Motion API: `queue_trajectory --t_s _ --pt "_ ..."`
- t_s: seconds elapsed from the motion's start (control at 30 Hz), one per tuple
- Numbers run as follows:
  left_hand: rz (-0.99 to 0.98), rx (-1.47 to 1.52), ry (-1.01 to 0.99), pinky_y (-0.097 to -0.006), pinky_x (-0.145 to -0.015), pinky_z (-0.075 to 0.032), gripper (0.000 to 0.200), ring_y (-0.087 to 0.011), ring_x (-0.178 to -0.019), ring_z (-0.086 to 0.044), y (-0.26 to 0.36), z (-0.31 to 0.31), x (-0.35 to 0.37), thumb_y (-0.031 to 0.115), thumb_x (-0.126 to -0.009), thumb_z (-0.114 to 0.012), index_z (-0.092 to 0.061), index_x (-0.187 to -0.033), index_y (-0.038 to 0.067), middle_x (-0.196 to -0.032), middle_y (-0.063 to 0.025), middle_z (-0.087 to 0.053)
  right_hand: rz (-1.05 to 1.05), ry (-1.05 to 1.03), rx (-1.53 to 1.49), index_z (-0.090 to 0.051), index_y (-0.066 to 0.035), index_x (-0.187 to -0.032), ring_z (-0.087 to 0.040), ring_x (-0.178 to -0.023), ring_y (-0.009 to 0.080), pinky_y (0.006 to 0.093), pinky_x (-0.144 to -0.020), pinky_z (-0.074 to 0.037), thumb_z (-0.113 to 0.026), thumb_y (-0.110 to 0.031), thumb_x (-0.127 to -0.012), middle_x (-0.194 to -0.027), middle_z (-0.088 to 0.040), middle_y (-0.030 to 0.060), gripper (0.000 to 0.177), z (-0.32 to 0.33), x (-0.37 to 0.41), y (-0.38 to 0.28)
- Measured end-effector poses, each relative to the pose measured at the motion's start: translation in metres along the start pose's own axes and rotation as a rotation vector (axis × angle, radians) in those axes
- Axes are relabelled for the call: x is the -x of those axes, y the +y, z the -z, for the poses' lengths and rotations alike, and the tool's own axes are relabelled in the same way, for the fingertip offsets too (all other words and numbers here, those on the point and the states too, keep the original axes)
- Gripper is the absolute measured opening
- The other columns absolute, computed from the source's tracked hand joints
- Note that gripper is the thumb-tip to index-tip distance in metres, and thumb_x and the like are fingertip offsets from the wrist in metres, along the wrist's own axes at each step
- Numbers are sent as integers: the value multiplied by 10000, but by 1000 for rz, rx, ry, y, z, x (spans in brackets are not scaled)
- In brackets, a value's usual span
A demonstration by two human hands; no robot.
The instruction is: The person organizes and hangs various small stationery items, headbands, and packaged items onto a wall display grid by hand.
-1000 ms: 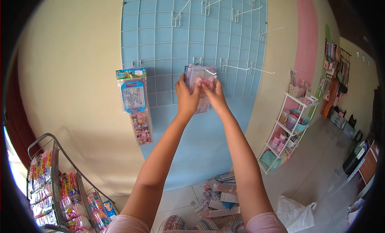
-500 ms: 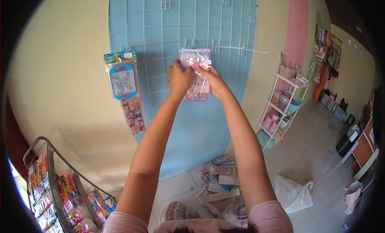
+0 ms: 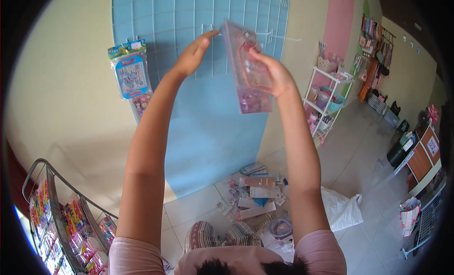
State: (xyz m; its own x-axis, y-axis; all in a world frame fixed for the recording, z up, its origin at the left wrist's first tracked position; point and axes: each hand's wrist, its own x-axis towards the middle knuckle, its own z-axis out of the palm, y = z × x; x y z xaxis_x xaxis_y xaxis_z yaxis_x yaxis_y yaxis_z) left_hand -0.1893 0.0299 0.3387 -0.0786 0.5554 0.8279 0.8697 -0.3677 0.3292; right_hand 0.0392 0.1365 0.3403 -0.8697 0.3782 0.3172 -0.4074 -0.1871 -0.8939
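Observation:
My right hand (image 3: pixel 275 75) grips a clear pink-and-lilac package (image 3: pixel 253 93), thumb on its front face and fingers behind. The package is tilted in front of the wire grid, its contents partly blurred. My left hand (image 3: pixel 191 56) is raised to the left of it, fingers stretched out, with the fingertips right at a thin metal hook by the package's upper left edge. The white wire grid (image 3: pixel 197 69) hangs on the blue wall panel behind both hands.
A blue-framed toy pack (image 3: pixel 131 76) hangs at the grid's left. Boxes and packets (image 3: pixel 257 194) lie on the floor below, beside a white bag (image 3: pixel 341 209). A rack of packets (image 3: pixel 78 218) stands lower left, a white shelf (image 3: pixel 326 95) to the right.
The package came away from the front of the grid to the right and tilted in my right hand. My left hand let go of it and moved up and left. The view shifted.

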Motion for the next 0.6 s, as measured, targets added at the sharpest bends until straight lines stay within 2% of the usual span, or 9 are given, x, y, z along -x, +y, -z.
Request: queue_trajectory --t_s 0.1,0.2,0.27,0.33,0.4,0.43,0.5,0.53,0.6 --pt "-68 -64 4 -391 -1099 -245 713 -300 -1329 -344 -15 2 2 605 -933 -255 -441 -1350 58 -1405 -170 -408 120 50 -8 -620 -132 -1135 -577 -728 108 254 -630 -510 -703 -313 -807 -914 -605 -35 384 18 16 -7" --pt "87 25 98 -367 -1070 -295 637 -287 -1283 -401 -24 -9 31 529 -930 -392 -427 -1354 54 -1366 -175 -446 53 246 105 -631 -103 -1068 -624 -838 159 324 -720 -544 -674 -284 -829 -919 -638 21 304 11 68 11" --pt "100 152 191 -342 -1027 -367 610 -288 -1219 -473 9 -22 62 469 -913 -493 -389 -1394 108 -1376 -159 -439 -88 163 19 -601 -90 -1113 -638 -822 174 359 -695 -559 -673 -266 -827 -907 -644 30 343 42 86 57" --pt "229 234 128 -367 -1081 -275 623 -269 -1298 -380 13 -55 136 481 -933 -449 -426 -1333 4 -1330 -182 -469 -151 182 -41 -576 -82 -1153 -649 -807 185 390 -655 -571 -680 -231 -820 -906 -652 42 380 72 95 143" --pt "580 419 -140 -382 -1054 -308 692 -262 -1284 -373 -13 -107 254 349 -904 -545 -230 -1433 35 -1425 -150 -340 -325 375 -187 -611 -85 -1126 -653 -794 172 353 -658 -560 -727 -177 -778 -913 -662 56 377 62 115 243" --pt "915 609 -253 -383 -1047 -308 804 -255 -1288 -356 -26 -137 321 307 -868 -598 -119 -1465 62 -1448 -149 -290 -418 429 -170 -646 -85 -1071 -653 -797 168 319 -688 -546 -754 -158 -752 -897 -666 50 345 66 125 309" --pt "1266 722 -250 -330 -737 -479 912 -202 -922 -554 -33 -180 437 175 -821 -666 -35 -1479 135 -1250 -176 -485 -452 477 55 -663 -68 -1010 -659 -787 176 282 -696 -531 -760 -273 -754 -900 -682 86 342 64 161 425" --pt "1438 587 -331 -273 -585 -466 938 -151 -762 -558 -29 -185 467 103 -805 -677 -29 -1479 178 -1064 -141 -572 -710 400 57 -609 -51 -1111 -608 -950 186 324 -793 -513 -688 -250 -829 -1073 -635 95 354 66 177 463" --pt "1579 868 -133 -302 -637 -510 934 -166 -818 -591 -44 -194 535 3 -801 -644 -23 -1470 199 -1062 -148 -588 -809 461 370 -582 -24 -1134 -589 -1006 230 365 -858 -471 -668 -305 -840 -1085 -625 116 416 85 217 586"
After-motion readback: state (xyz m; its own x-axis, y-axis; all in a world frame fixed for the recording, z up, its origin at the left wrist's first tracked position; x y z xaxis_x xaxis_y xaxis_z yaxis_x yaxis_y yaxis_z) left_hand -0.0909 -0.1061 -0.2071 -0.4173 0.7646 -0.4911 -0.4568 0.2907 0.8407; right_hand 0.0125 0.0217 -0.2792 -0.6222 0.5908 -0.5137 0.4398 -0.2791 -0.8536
